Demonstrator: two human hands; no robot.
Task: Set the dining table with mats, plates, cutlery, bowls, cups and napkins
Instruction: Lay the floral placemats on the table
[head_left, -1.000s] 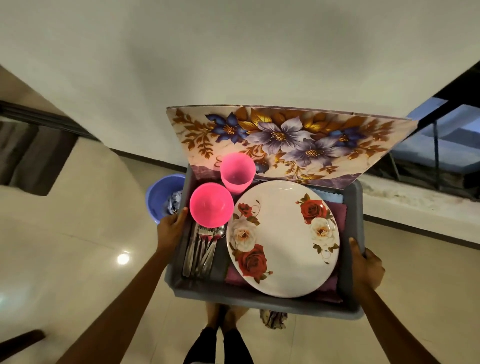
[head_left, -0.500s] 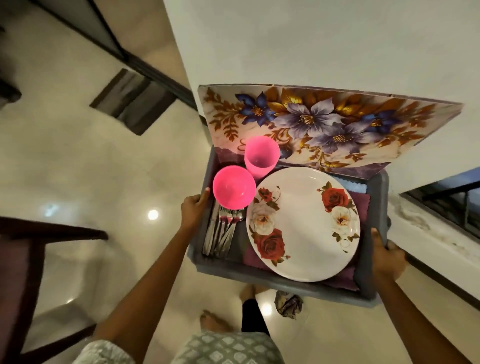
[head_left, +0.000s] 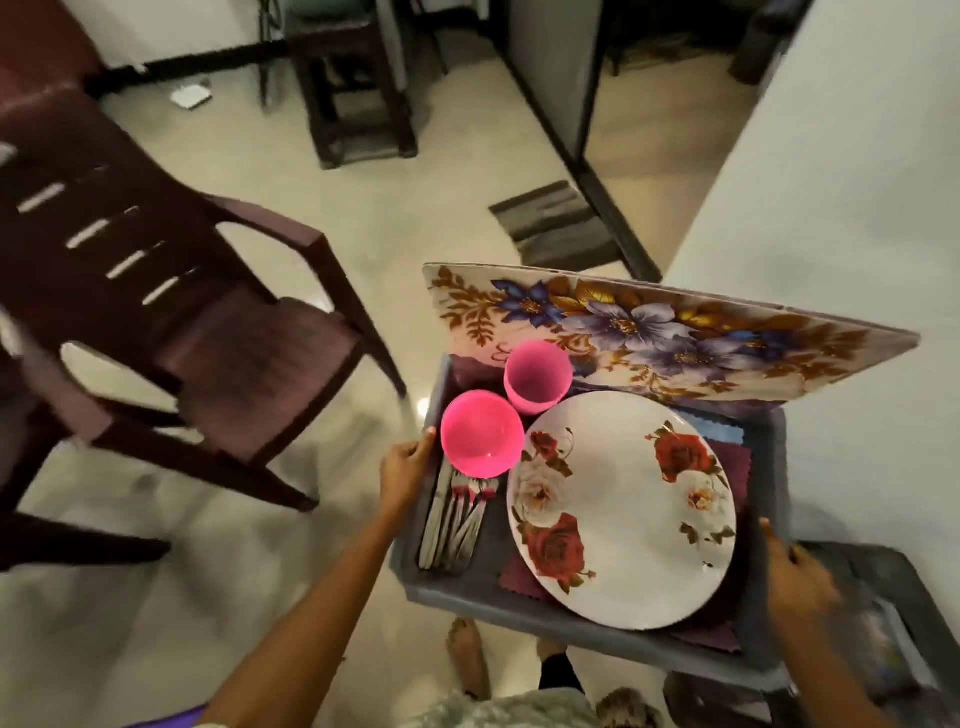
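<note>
Indoors, my left hand (head_left: 405, 470) and right hand (head_left: 795, 571) are gripping a grey tray's (head_left: 519, 608) side edges over glossy tiled floor (head_left: 431, 171) beside a dark chair (head_left: 171, 291).

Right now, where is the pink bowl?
In the head view, the pink bowl sits in the grey tray, at its left side, just in front of the pink cup, over the cutlery, beside the floral plate.

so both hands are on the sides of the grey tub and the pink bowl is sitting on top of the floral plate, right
Not quite. In the head view the pink bowl sits on the cutlery, beside the floral plate, not on top of it. The rest holds: the left hand and right hand each grip a side of the grey tub.
</note>
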